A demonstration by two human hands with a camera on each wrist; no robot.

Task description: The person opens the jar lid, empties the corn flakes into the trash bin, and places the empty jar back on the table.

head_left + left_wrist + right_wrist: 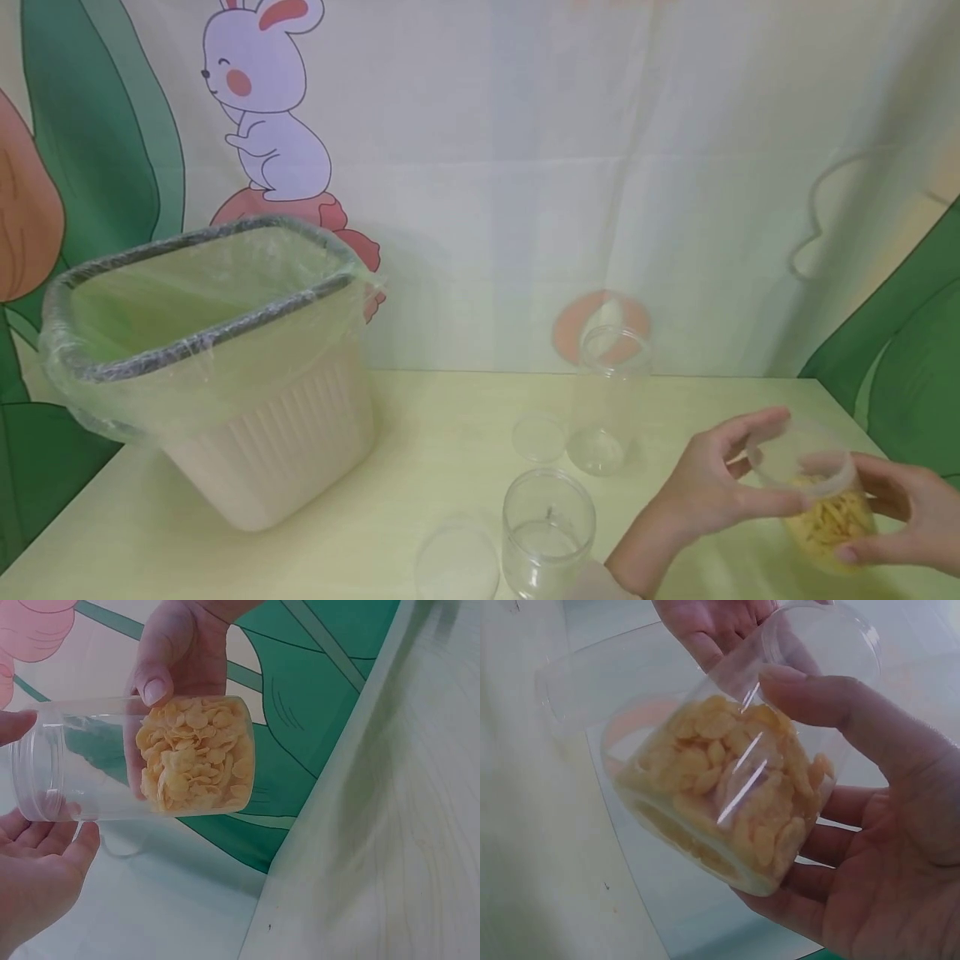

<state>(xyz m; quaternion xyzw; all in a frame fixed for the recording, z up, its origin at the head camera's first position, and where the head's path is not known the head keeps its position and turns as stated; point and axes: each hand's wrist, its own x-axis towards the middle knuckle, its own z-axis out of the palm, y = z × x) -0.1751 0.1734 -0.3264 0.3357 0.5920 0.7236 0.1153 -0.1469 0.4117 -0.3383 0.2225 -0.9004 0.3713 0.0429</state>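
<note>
Above the table's right side, both hands hold a clear plastic jar (832, 508), partly filled with yellow cornflakes (196, 754). My left hand (708, 483) grips it around the ridged top end, thumb on the near side. Lower down, my right hand (911, 508) wraps the body, with thumb and fingers on opposite sides of the flakes. The jar leans in the head view, and the flakes lie toward its base. Closest to the left forearm stands a short clear jar (547, 529) on the table.
A tall clear jar (611, 400) stands farther back. Two clear round lids lie flat, one lid (538, 439) beside the tall jar and another lid (457, 562) near the front. On the left is a ribbed bin (292, 442) with a plastic liner (202, 367). A printed curtain (480, 183) hangs behind.
</note>
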